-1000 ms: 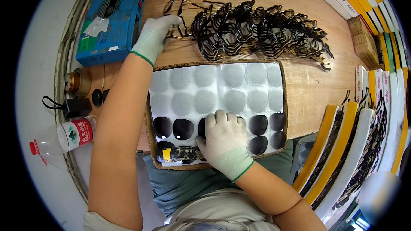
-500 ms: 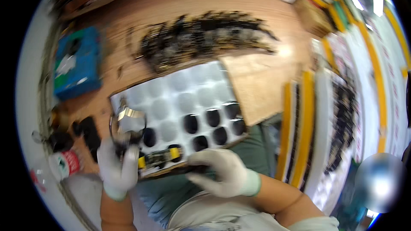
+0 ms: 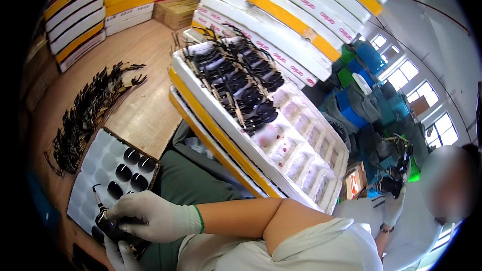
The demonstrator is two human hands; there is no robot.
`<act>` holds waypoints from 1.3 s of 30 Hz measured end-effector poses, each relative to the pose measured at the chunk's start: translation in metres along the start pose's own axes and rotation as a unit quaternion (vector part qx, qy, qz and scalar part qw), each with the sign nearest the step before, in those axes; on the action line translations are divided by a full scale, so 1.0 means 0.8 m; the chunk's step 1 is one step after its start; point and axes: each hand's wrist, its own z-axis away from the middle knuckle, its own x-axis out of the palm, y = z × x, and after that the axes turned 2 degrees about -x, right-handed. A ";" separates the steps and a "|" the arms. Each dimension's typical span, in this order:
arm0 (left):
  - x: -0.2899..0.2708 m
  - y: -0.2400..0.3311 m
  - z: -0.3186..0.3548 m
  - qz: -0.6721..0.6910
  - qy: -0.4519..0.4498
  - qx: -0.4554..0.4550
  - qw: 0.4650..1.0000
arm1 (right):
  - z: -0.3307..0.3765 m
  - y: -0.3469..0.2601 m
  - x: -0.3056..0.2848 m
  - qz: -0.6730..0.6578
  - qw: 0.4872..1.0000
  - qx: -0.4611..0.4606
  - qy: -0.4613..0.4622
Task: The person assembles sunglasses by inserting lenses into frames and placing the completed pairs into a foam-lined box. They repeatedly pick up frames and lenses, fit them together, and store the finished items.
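In white gloves, both my hands are on a pair of dark sunglasses (image 3: 107, 221) low at the left, one thin temple sticking up. My right hand (image 3: 153, 216) pinches the sunglasses from the right, fingers and thumb closed on them. Below, at the picture's lower edge, my left hand (image 3: 120, 256) grips the near side; it is partly cut off. Just beyond lies a lens tray (image 3: 80, 190) with round pockets under a white cover. Several dark lenses (image 3: 123, 172) sit on its right side.
A curved row of glasses frames (image 3: 80, 115) lies on the wooden table (image 3: 135, 90). To my right, stacked white foam trays (image 3: 301, 145) hold several sunglasses (image 3: 246, 90). Foam boxes (image 3: 281, 15) stand behind. At far right a person's gloved hand (image 3: 394, 208) holds sunglasses (image 3: 396, 170).
My view has swung right, bringing the foam trays and another person into sight. My right hand, apart from the frame earlier with fingers spread, is now closed on the sunglasses with my left hand.
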 end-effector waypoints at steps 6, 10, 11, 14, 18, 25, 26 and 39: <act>0.007 0.016 0.004 -0.009 -0.021 0.005 1.000 | 0.019 0.000 -0.003 0.066 0.996 -0.064 0.019; 0.011 0.019 0.011 0.011 -0.019 0.012 1.000 | 0.020 -0.003 -0.007 0.038 0.998 -0.043 0.001; 0.009 0.021 0.013 0.014 -0.026 0.008 1.000 | 0.021 -0.004 -0.007 0.024 0.999 -0.023 0.028; 0.002 0.024 0.014 0.093 -0.104 -0.020 0.990 | 0.026 -0.003 -0.008 -0.047 0.997 0.049 0.037; 0.009 0.028 0.015 0.116 -0.130 -0.013 0.985 | 0.023 0.005 -0.032 -0.186 0.963 0.166 -0.106; 0.004 0.031 0.011 0.107 -0.163 -0.037 0.980 | 0.020 -0.002 -0.043 -0.208 0.945 0.206 -0.144; 0.004 0.030 0.011 0.116 -0.163 -0.039 0.979 | 0.019 -0.001 -0.042 -0.204 0.949 0.193 -0.142; 0.013 0.037 0.018 -0.024 -0.021 0.042 0.999 | 0.025 0.010 -0.026 -0.123 0.978 0.148 -0.086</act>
